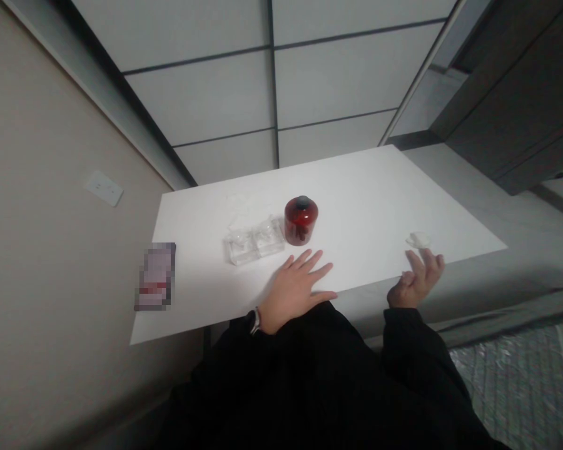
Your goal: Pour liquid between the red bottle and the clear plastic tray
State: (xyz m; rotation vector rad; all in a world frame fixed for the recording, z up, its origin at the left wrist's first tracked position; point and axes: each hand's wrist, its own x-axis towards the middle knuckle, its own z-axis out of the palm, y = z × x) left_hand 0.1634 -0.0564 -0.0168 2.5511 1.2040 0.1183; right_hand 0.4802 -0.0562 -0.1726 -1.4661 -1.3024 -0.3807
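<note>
Left grip [293,292]: one, palm down, fingers spread, at the near edge of the white bench [366,200]. Red jar [301,222], dark knob on top: one, upright, just beyond left grip. Clear divided tray [254,242]: one, beyond left grip and leftward, beside jar. Right grip [416,280]: one, fingers loosely bent. Small whitish piece [420,240]: one, just beyond right grip, perhaps crumpled film; contact unclear.

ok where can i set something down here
The wide patch between the red jar and the white scrap; a smaller one between the blurred item and the clear tray. Crowded where tray, jar and left hand bunch up.
</note>
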